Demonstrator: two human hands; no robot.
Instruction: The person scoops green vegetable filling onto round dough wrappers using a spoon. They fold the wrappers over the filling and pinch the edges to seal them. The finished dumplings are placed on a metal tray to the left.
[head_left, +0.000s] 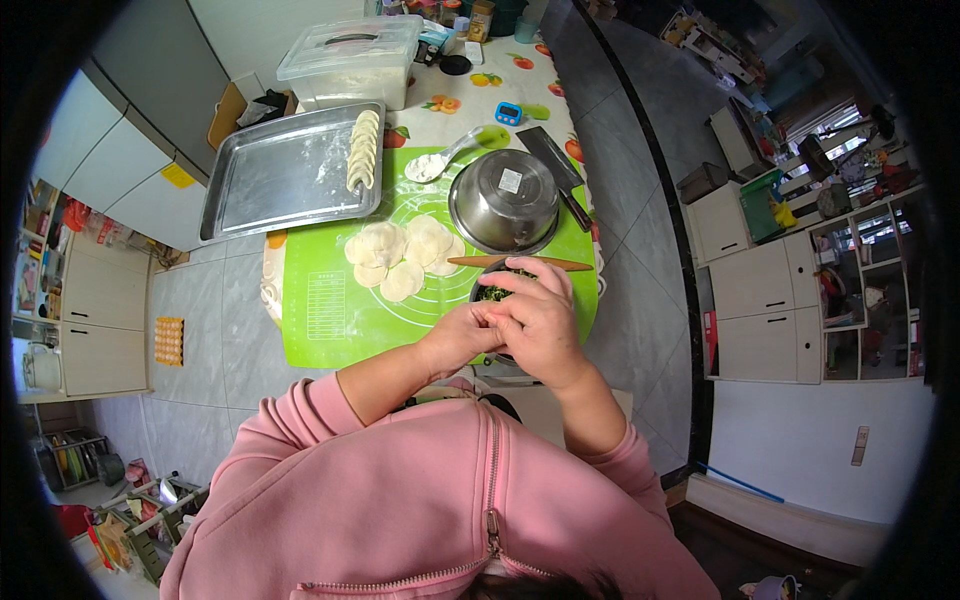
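Observation:
My left hand (463, 339) and my right hand (541, 324) meet at the fingertips over a bowl of chopped green filling (495, 292), near the mat's front edge. Whether a dumpling is between the fingers cannot be told, as the hands hide it. Round dough wrappers (402, 280) lie overlapping on the green silicone mat (315, 262) to the left. Just beyond the bowl lies a tapered wooden rolling pin (566, 263), partly hidden by my right hand. A row of folded dumplings (363, 150) stands along the right side of a metal tray (262, 231).
An upturned steel basin (504, 196) sits beyond the rolling pin, with a cleaver (551, 157) at its right. Behind are a spoon of flour (427, 168), a blue timer (508, 114) and a lidded clear plastic box (349, 82). An egg tray (169, 341) rests at the far left.

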